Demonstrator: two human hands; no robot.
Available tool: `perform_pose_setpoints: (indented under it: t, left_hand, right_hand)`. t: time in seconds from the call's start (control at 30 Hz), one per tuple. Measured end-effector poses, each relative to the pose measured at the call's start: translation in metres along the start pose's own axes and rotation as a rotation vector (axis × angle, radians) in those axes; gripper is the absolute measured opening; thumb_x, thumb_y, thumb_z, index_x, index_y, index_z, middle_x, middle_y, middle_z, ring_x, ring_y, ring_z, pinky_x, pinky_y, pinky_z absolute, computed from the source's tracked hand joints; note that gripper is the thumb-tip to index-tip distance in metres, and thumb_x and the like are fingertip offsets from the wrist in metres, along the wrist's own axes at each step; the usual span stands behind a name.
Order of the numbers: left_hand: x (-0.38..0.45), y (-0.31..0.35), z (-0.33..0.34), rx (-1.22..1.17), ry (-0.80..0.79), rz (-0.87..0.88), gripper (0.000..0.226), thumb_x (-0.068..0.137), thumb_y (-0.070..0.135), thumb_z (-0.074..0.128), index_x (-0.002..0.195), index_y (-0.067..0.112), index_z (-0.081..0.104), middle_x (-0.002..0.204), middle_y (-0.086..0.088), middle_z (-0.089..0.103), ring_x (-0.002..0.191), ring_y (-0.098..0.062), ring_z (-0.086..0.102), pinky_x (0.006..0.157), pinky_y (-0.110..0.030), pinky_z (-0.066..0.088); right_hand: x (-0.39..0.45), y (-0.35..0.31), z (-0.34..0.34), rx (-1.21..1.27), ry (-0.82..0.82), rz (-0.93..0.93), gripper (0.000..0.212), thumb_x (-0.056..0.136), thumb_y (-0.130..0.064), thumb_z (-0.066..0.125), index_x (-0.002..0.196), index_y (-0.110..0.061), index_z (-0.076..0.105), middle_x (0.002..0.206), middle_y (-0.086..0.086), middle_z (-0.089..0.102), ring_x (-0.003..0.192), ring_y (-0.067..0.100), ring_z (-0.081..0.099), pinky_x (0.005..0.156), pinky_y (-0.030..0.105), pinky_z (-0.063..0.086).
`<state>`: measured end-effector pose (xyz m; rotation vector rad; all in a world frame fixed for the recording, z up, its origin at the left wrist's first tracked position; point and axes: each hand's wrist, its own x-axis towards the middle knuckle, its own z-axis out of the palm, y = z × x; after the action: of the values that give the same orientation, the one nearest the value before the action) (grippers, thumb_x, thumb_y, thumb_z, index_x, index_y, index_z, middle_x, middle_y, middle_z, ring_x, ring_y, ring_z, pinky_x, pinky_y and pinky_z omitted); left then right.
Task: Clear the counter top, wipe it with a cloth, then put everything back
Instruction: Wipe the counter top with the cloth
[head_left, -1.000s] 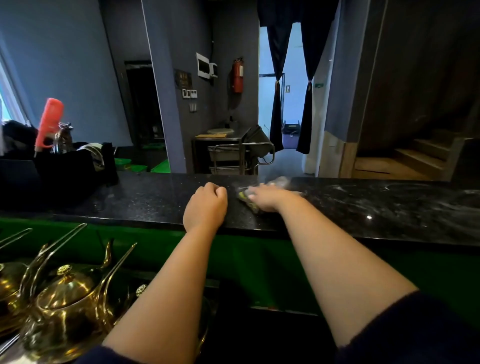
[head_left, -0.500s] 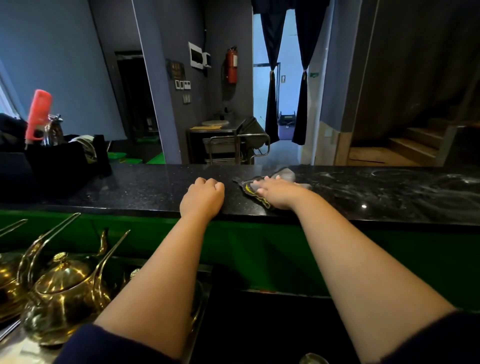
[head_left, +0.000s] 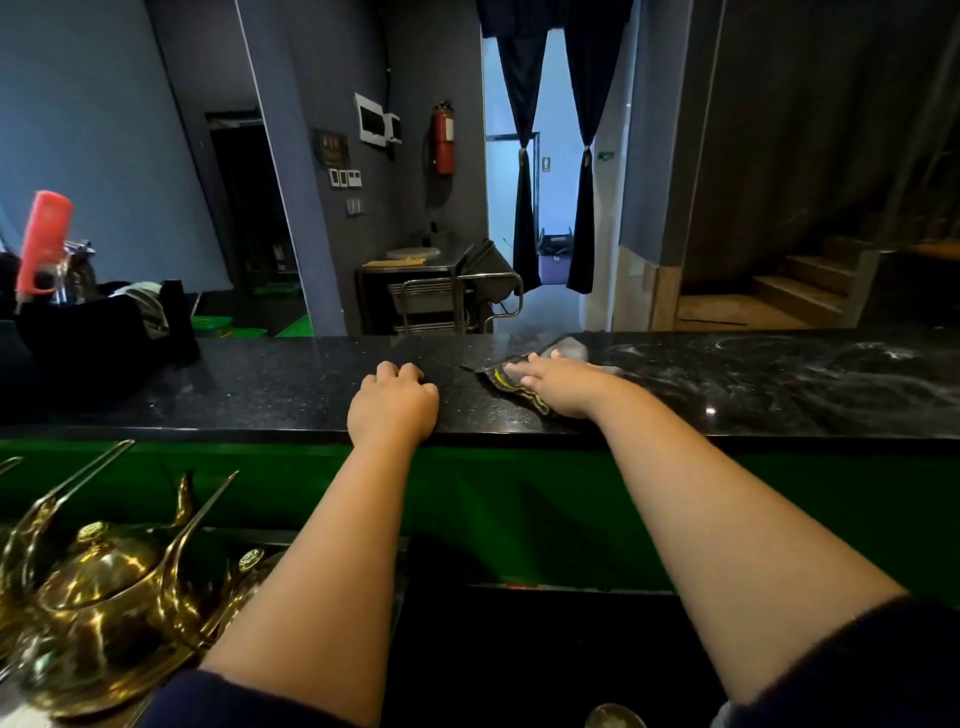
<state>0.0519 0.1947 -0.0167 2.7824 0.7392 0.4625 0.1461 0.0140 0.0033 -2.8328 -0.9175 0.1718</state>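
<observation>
- You are pressing the cloth (head_left: 524, 376) flat on the black counter top (head_left: 260, 384) with your right hand (head_left: 558, 387), fingers stretched out straight over it, near the counter's middle.
- Your left hand (head_left: 392, 408) is resting at the near edge, fingers curled under and holding nothing, probably bracing you.
- To your right, smeared streaks (head_left: 831, 374) are showing on the stone; to your left the surface is looking dull and speckled, likely the stretch needing the next passes.
- Keeping the palm flat and overlapping each pass should be giving an even wipe right up to both edges.
- Open counter is running left until the dark bundle (head_left: 104, 332) with a red handled tool (head_left: 44, 241) standing behind it.
- Brass teapots (head_left: 104, 597) are waiting on the lower ledge under your left arm; watch that elbow.
</observation>
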Motion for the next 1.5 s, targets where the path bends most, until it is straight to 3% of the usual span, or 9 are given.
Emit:
perform_pose_setpoints:
  t: [0.1,0.23,0.33,0.43,0.53,0.73,0.93,1.17,1.5]
  left_hand:
    - [0.002,-0.004,0.000,-0.035,0.012,0.015,0.045,0.099,0.035,0.028,0.141,0.023,0.040,0.142,-0.010,0.037,0.127,-0.032,0.037,0.098,-0.044,0.038]
    - [0.005,-0.008,-0.001,-0.165,0.009,0.020,0.046,0.098,0.032,0.028,0.144,0.026,0.034,0.147,-0.011,0.036,0.130,-0.033,0.037,0.100,-0.045,0.036]
    - [0.005,0.006,-0.005,-0.331,0.010,0.003,0.047,0.098,0.030,0.032,0.144,0.023,0.034,0.149,-0.013,0.031,0.134,-0.035,0.032,0.106,-0.047,0.031]
    - [-0.009,0.049,-0.002,-0.362,-0.020,0.326,0.046,0.097,0.030,0.036,0.142,0.022,0.040,0.150,-0.010,0.034,0.142,-0.033,0.024,0.115,-0.048,0.017]
    - [-0.021,0.085,0.012,-0.101,-0.223,0.523,0.050,0.098,0.050,0.029,0.147,0.037,0.028,0.159,0.000,0.019,0.147,-0.027,0.011,0.116,-0.053,0.003]
    - [-0.011,0.092,0.015,0.125,-0.314,0.308,0.058,0.095,0.063,0.018,0.149,0.047,0.007,0.162,0.003,-0.003,0.148,-0.026,-0.009,0.111,-0.066,-0.006]
    - [0.033,0.101,0.020,0.117,-0.346,0.113,0.058,0.095,0.059,0.008,0.151,0.042,0.004,0.161,-0.001,-0.006,0.147,-0.029,-0.013,0.107,-0.069,-0.009]
    - [0.105,0.113,0.030,0.147,-0.397,-0.069,0.061,0.097,0.055,0.020,0.152,0.036,-0.002,0.160,-0.008,-0.012,0.145,-0.037,-0.014,0.109,-0.070,-0.006]
    - [0.093,0.163,0.045,0.152,-0.486,0.227,0.054,0.099,0.055,0.015,0.150,0.043,0.000,0.161,0.000,-0.010,0.145,-0.034,-0.015,0.107,-0.072,-0.005]
  right_hand:
    - [0.011,-0.025,0.008,0.051,0.030,-0.036,0.044,0.105,-0.029,0.025,0.147,-0.041,0.028,0.161,-0.004,0.012,0.149,0.027,0.005,0.113,0.063,0.009]
    - [-0.019,-0.025,0.007,0.348,0.082,-0.166,0.028,0.100,-0.030,0.045,0.128,-0.031,0.046,0.143,-0.002,0.046,0.133,0.021,0.041,0.105,0.041,0.033]
    - [-0.041,-0.003,-0.004,0.622,0.192,-0.171,0.018,0.100,-0.021,0.046,0.118,-0.021,0.046,0.129,0.001,0.053,0.122,0.017,0.050,0.097,0.032,0.039]
    - [-0.051,0.030,-0.015,0.561,0.314,-0.018,0.023,0.101,-0.016,0.043,0.122,-0.020,0.052,0.135,0.003,0.051,0.123,0.018,0.048,0.094,0.029,0.038]
    - [-0.055,0.064,-0.018,0.372,0.315,0.148,0.027,0.100,-0.015,0.042,0.121,-0.022,0.057,0.137,0.005,0.050,0.122,0.025,0.049,0.090,0.032,0.039]
    - [-0.052,0.088,-0.014,0.168,0.257,0.233,0.029,0.102,-0.020,0.040,0.125,-0.017,0.055,0.133,0.012,0.047,0.125,0.034,0.043,0.117,0.047,0.019]
    - [-0.041,0.096,-0.005,0.158,0.389,0.206,0.029,0.102,-0.017,0.038,0.122,-0.012,0.058,0.127,0.011,0.048,0.116,0.029,0.048,0.091,0.034,0.040]
    - [-0.038,0.096,-0.001,0.115,0.427,0.199,0.031,0.101,-0.011,0.037,0.127,-0.014,0.053,0.128,0.007,0.046,0.117,0.024,0.045,0.091,0.034,0.042]
    - [-0.036,0.095,-0.005,0.131,0.396,0.227,0.032,0.099,-0.011,0.038,0.128,-0.017,0.052,0.130,0.005,0.045,0.121,0.022,0.041,0.095,0.036,0.042]
